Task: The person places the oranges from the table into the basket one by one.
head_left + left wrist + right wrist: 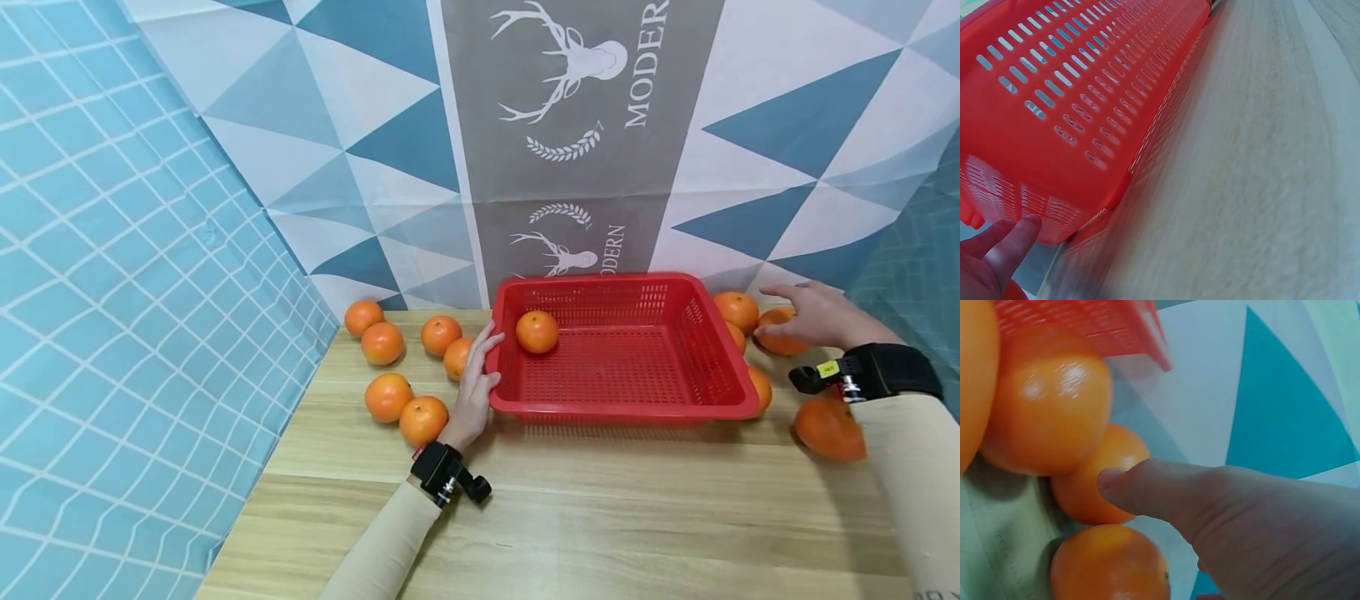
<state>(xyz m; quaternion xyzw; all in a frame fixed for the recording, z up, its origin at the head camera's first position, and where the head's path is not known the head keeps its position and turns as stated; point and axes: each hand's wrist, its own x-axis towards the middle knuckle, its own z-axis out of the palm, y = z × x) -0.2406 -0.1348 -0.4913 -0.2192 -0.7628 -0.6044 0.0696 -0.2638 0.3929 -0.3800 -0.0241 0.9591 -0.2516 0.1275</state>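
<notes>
A red perforated plastic basket (600, 412) sits on the table with one orange (537, 332) inside, near its left end. My left hand (472, 396) rests at the basket's left rim, fingers extended. In the left wrist view, its fingertips (1030, 224) lie right at the basket's end wall (1054, 181). Beyond the basket's right end, my right hand (821, 315) reaches over an orange (782, 346), thumb and fingers spread apart above it. The right wrist view shows the thumb (1141, 484) overlapping an orange (1079, 497), with another orange (1110, 565) below.
Several oranges (382, 342) lie on the wooden table (570, 517) left of the basket. More crowd its right side, including an orange (735, 310) at the back and an orange (828, 429) partly under the right forearm. A patterned cloth (390, 150) hangs behind.
</notes>
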